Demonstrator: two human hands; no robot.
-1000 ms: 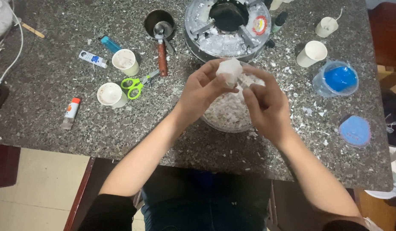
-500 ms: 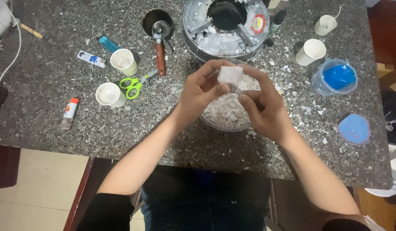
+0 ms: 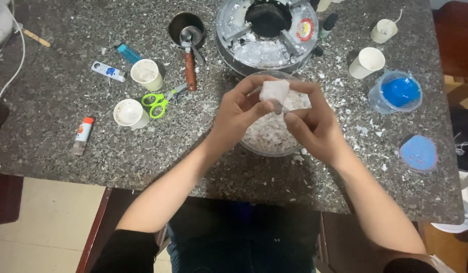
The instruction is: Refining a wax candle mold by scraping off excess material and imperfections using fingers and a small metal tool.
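My left hand (image 3: 239, 114) and my right hand (image 3: 312, 124) meet above a clear bowl (image 3: 264, 144) filled with white flakes. Both pinch a whitish waxy chunk (image 3: 274, 91) between their fingertips, the left from the left side, the right from the right. The chunk hangs over the bowl's far rim. A thin blade-like piece seems to poke from my right fingers, but I cannot tell what it is.
On the speckled stone table (image 3: 52, 151): a round burner (image 3: 269, 30), a metal cup with a spoon (image 3: 186, 28), green scissors (image 3: 158, 103), two white cups (image 3: 145, 73) (image 3: 128, 111), tubes, a blue-filled container (image 3: 398, 93), a blue lid (image 3: 418, 151), paper cups at right.
Both hands have kept the chunk over the bowl and shifted it slightly between the fingertips; the rest of the table is unchanged.
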